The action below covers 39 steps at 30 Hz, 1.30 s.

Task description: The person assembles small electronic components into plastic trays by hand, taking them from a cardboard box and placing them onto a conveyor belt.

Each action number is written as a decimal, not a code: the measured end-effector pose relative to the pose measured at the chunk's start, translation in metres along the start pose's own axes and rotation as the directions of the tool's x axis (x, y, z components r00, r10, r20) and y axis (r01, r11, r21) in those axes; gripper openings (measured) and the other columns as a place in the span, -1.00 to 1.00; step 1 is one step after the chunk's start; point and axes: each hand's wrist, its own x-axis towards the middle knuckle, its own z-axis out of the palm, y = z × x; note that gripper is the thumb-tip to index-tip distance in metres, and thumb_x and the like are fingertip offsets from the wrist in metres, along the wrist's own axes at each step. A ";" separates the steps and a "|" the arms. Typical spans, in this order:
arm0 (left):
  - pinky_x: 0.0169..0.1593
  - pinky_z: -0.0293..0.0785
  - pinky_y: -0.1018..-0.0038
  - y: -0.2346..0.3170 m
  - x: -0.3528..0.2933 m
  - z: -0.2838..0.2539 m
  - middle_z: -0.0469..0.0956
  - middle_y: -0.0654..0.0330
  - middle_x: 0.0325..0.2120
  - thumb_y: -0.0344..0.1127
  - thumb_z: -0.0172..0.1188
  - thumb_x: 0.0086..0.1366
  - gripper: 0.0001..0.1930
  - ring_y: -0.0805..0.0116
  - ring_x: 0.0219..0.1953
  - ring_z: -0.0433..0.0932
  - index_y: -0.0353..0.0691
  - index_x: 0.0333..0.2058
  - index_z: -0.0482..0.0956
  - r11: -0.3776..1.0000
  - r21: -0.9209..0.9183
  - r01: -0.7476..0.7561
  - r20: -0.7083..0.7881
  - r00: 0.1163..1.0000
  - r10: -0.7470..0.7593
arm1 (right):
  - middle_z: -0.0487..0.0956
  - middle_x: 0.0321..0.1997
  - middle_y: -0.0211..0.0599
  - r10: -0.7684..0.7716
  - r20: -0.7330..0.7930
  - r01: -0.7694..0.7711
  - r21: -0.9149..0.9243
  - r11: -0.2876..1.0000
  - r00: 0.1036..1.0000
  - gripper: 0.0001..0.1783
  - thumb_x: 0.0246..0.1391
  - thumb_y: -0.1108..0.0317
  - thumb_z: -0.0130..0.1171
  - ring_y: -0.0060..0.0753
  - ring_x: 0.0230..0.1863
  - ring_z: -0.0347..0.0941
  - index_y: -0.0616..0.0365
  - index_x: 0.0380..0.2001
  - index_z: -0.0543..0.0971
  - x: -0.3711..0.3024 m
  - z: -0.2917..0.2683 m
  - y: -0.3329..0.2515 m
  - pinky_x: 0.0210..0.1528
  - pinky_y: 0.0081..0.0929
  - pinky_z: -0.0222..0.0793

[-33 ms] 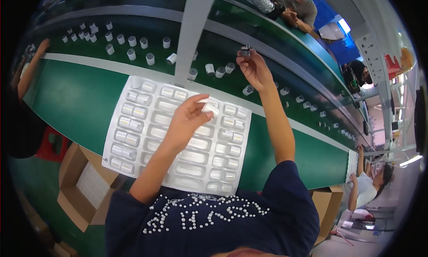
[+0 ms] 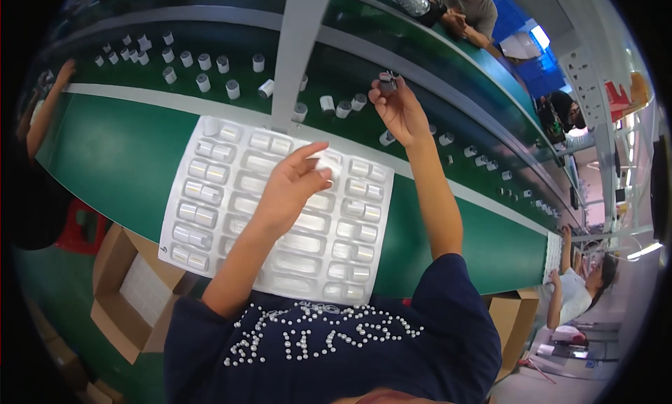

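Observation:
A white moulded tray with rows of oblong pockets lies in front of me, tilted slightly. Over its upper middle, my left hand pinches a white cylinder between thumb and fingers; part of it blends into the tray behind. My right hand is raised above the conveyor belt, its fingertips closed on a small dark, shiny metallic part whose exact kind I cannot make out. White cylinders, such as this one, lie in the tray's left and right columns, while several middle pockets hold nothing.
White cylinders with grey ends stand scattered along the green belt. A grey metal post rises behind the tray. An open cardboard box is at lower left, another at lower right. Other people work around the line.
The tray and the belt's cylinders appear slightly further left. The metallic part in my right hand looks a little turned. Both hands keep nearly the same places.

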 end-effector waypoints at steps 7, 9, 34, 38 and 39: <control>0.05 0.54 0.40 0.015 -0.009 0.010 0.58 0.09 -0.16 -0.38 0.00 0.45 -0.64 0.22 -0.06 0.60 -0.37 0.16 0.36 0.834 -0.527 0.166 0.122 0.985 -0.119 | 0.57 0.03 -0.06 0.005 -0.263 -0.103 -0.361 0.927 0.965 -0.60 0.29 0.44 0.10 -0.27 0.04 0.55 0.38 0.14 0.45 -0.074 0.057 0.027 0.02 -0.54 0.54; 0.12 0.53 0.36 0.015 -0.013 0.012 0.56 0.05 -0.09 -0.36 0.00 0.46 -0.72 0.20 0.01 0.57 -0.35 0.06 0.41 0.746 -0.648 0.155 0.072 0.987 -0.143 | 0.57 0.06 -0.09 0.015 -0.283 -0.129 -0.391 0.911 0.959 -0.60 0.28 0.46 0.10 -0.31 0.01 0.57 0.36 0.15 0.45 -0.085 0.075 0.032 0.04 -0.56 0.53; 0.16 0.53 0.39 -0.021 -0.020 0.023 0.50 -0.04 0.11 -0.71 0.19 0.22 -0.60 0.26 0.11 0.53 -0.29 0.04 0.51 0.832 -0.554 0.031 0.105 0.994 0.032 | 0.64 -0.02 -0.04 -0.364 0.056 0.173 -0.939 0.297 0.930 -0.53 0.01 0.63 0.35 -0.40 -0.09 0.59 0.38 0.03 0.52 -0.145 0.131 0.062 -0.09 -0.52 0.51; 0.16 0.53 0.39 -0.023 -0.024 0.026 0.49 -0.04 0.12 -0.72 0.18 0.21 -0.59 0.26 0.13 0.52 -0.29 0.03 0.52 0.869 -0.494 -0.031 0.060 0.996 0.070 | 0.66 -0.04 -0.08 -0.386 0.102 0.150 -0.984 0.096 0.917 -0.51 -0.01 0.62 0.37 -0.41 -0.10 0.60 0.39 0.03 0.52 -0.152 0.130 0.063 -0.10 -0.53 0.51; 0.17 0.52 0.39 -0.021 -0.026 0.027 0.49 -0.05 0.12 -0.73 0.18 0.20 -0.59 0.26 0.13 0.52 -0.30 0.02 0.52 0.882 -0.468 -0.050 0.064 0.994 0.091 | 0.66 -0.05 -0.09 -0.362 0.135 0.168 -0.984 0.059 0.922 -0.50 -0.02 0.60 0.39 -0.41 -0.09 0.60 0.37 0.04 0.53 -0.154 0.129 0.064 -0.10 -0.54 0.51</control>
